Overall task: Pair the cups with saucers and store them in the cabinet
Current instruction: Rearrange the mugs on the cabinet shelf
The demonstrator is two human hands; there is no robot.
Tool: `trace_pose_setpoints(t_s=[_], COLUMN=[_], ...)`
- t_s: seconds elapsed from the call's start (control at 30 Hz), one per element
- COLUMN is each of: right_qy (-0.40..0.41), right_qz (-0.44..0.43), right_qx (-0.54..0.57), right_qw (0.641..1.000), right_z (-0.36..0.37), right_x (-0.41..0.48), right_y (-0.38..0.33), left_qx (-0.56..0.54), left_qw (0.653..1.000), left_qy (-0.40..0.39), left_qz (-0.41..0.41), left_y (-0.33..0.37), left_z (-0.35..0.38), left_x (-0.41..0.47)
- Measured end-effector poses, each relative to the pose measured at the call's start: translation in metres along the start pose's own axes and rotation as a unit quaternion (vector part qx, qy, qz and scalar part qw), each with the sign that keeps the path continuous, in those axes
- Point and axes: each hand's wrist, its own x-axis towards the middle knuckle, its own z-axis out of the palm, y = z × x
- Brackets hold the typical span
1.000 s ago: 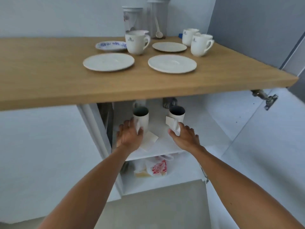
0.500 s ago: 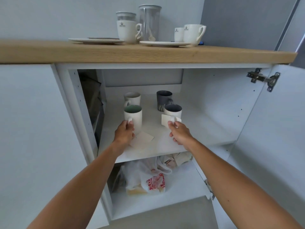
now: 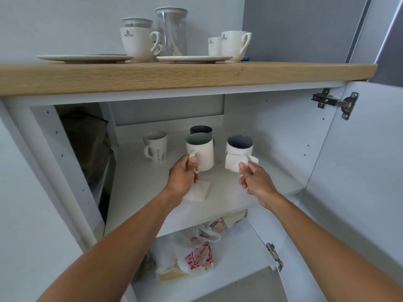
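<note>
Inside the open cabinet, my left hand [image 3: 183, 177] grips the handle of a white mug with a green inside [image 3: 201, 153], with a square white coaster [image 3: 197, 190] lying under the hand on the shelf [image 3: 261, 186]. My right hand [image 3: 254, 179] holds the handle of a white mug with a dark blue inside [image 3: 238, 149] together with another white coaster [image 3: 232, 163]. Behind stand a patterned white mug [image 3: 156, 147] and a dark grey mug [image 3: 200, 130]. On the wooden counter [image 3: 174, 77] above sit white cups [image 3: 136, 42] [image 3: 234, 43] and saucers [image 3: 84, 57] [image 3: 194, 59].
The cabinet door [image 3: 359, 171] stands open on the right, hinges showing. A plastic bag [image 3: 192, 251] with red print lies on the lower shelf. A glass jar [image 3: 172, 31] stands behind the cups on the counter. A dark object fills the cabinet's left side.
The camera has dropped lower, level with the shelf. Both hands have carried their mugs deeper into the cabinet and a little to the right; the green-inside mug is now in front of the dark grey one.
</note>
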Motion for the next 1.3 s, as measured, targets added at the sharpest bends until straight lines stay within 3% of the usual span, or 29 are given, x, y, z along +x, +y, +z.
trace_pose_setpoints(t_s=[0.37, 0.63, 0.97, 1.3], right_qy=[0.084, 0.073, 0.078, 0.112], right_qz=[0.016, 0.035, 0.025, -0.025], right_qx=[-0.008, -0.005, 0.0, 0.015], right_qw=[0.996, 0.997, 0.997, 0.993], right_z=[-0.037, -0.036, -0.02, 0.008], right_x=[0.047, 0.087, 0.14, 0.173], right_y=[0.026, 0.033, 0.035, 0.038], left_qx=[-0.003, -0.004, 0.108, 0.163], left_qw=[0.999, 0.999, 0.993, 0.986], left_qy=[-0.033, -0.006, 0.038, 0.022], left_qz=[-0.001, -0.04, -0.01, 0.015], left_y=[0.006, -0.015, -0.03, -0.042], left_z=[0.112, 0.162, 0.182, 0.177], left_x=[0.075, 0.127, 0.176, 0.218])
